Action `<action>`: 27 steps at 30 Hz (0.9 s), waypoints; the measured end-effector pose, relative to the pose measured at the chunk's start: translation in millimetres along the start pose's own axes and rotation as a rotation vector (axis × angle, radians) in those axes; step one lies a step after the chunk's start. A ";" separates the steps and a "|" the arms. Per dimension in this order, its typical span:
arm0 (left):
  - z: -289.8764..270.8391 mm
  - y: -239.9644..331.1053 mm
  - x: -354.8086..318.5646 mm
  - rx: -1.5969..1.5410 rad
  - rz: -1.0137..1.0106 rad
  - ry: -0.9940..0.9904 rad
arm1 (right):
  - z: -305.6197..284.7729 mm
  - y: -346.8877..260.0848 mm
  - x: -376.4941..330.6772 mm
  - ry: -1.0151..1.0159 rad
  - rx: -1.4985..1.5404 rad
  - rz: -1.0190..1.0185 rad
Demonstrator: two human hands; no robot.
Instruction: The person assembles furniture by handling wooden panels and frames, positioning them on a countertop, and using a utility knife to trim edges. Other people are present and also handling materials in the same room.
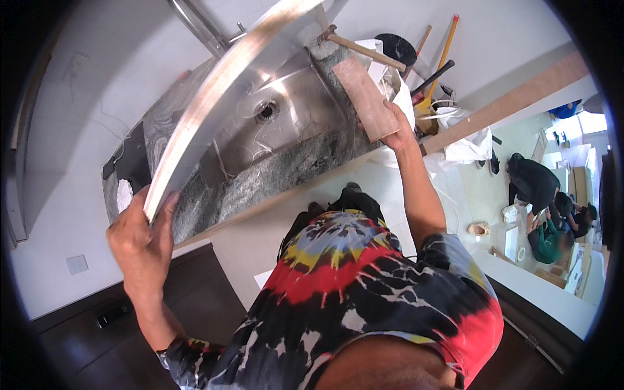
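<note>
My left hand (142, 235) grips the lower end of a long pale panel (207, 97). The panel stands on edge, its worn brown-and-white edge facing up, and reaches over the sink (302, 107) past the top of the view. Closed round the near end of a flat reddish-brown wooden board (365, 96) is my right hand (400, 133), at the right end of the grey stone countertop (279, 174). The two pieces are apart. Part of the sink is hidden behind the panel.
A metal faucet (200, 27) rises behind the sink. A hammer (367, 52), a black bucket (396, 51), a yellow-handled tool (446, 55) and white bags (478, 147) crowd the right end. A long wooden plank (513, 101) slants nearby. Several people (536, 182) crouch at far right.
</note>
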State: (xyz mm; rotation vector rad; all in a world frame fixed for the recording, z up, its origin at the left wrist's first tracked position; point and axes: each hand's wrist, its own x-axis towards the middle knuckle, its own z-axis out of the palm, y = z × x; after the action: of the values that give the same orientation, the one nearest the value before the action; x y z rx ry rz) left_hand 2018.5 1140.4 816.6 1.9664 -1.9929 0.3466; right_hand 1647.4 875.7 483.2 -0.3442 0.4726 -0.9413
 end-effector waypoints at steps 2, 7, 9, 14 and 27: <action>13.8 -1.7 11.6 0.007 0.069 0.015 | -29.3 -6.3 13.8 0.210 -0.251 -0.071; 45.4 2.7 32.1 0.040 0.168 0.005 | -2.7 -15.8 1.1 0.689 -1.429 -0.359; 60.9 2.8 34.2 0.045 0.186 -0.036 | -18.0 -29.0 -6.0 0.751 -1.639 -0.662; 98.1 -5.4 15.5 0.040 0.227 -0.058 | 53.2 -52.3 -28.9 0.308 -0.697 -0.150; 181.4 31.3 -38.4 0.258 0.311 0.161 | 137.1 -33.7 -24.5 0.133 -0.682 0.056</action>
State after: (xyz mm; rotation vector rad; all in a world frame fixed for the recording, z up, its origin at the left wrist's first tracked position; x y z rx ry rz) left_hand 1977.2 1106.0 636.4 1.6953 -2.2374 0.8469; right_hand 1684.4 888.2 621.0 -0.8820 0.9208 -0.7291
